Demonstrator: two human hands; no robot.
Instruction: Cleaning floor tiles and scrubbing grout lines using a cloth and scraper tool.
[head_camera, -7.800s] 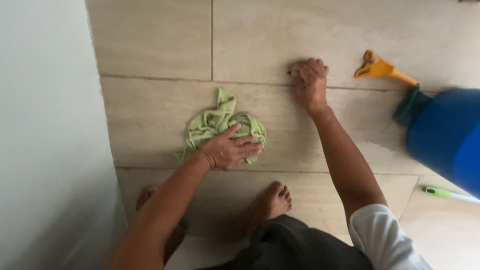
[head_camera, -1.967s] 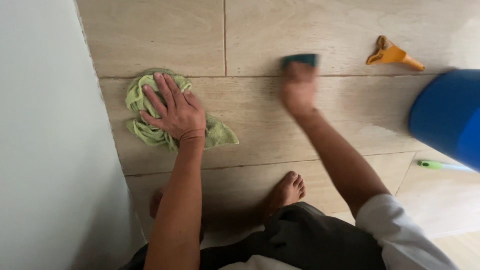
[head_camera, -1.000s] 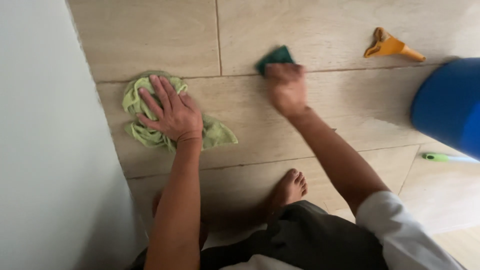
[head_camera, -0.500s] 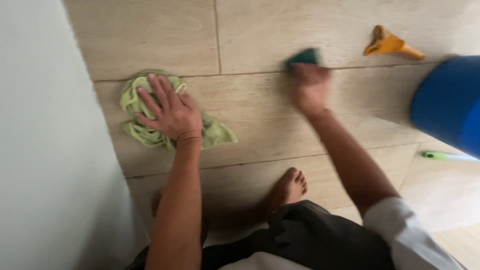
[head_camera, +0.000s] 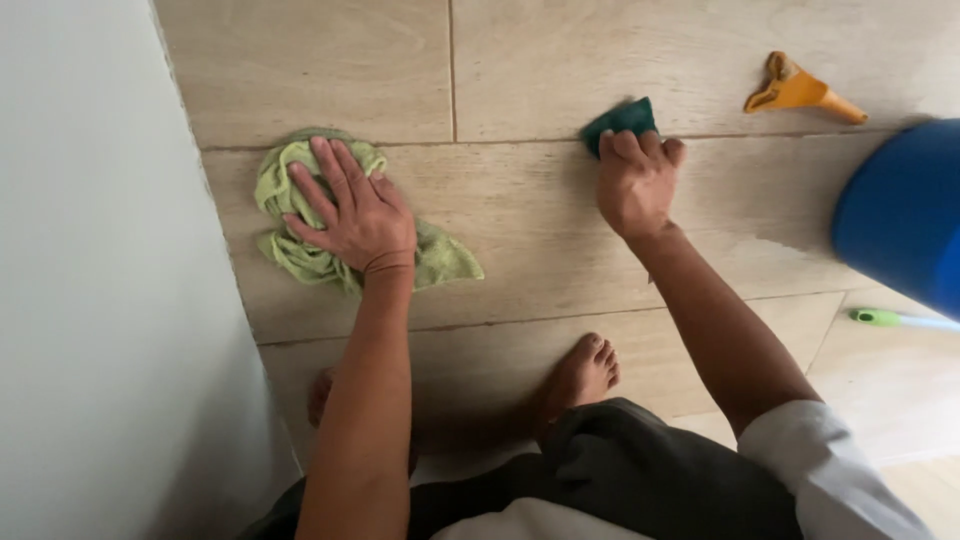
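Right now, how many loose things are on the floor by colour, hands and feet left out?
Green: 3 - the light green cloth under the left hand, the dark green sponge under the right hand, and the green handle at the right edge.
Orange: 1 - the scraper.
Blue: 1 - the bucket.
Total: 5

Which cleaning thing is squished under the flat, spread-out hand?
The light green cloth, crumpled by the white wall, lies under the flat left hand. The dark green scrub pad is smaller and gripped by the curled right hand.
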